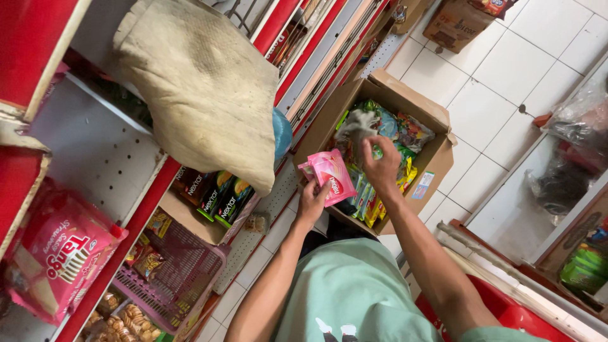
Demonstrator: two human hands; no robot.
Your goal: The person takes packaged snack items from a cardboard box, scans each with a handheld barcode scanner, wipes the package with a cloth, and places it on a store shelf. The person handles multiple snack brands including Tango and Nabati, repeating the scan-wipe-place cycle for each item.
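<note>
My left hand (311, 201) holds a pink snack packet (330, 174) at the near rim of an open cardboard box (437, 158) on the white tiled floor. My right hand (382, 166) reaches into the box, its fingers on the colourful green and yellow snack packets (373, 123) that fill it. The two hands are close together, the pink packet between them.
Red-edged store shelves (136, 218) run along the left, with a beige cloth (202, 88) draped over one, a box of dark snack packs (215, 196), a pink basket (183, 272) and a large pink wafer bag (60, 259). Another cardboard box (453, 25) stands farther off. Bagged goods lie at right.
</note>
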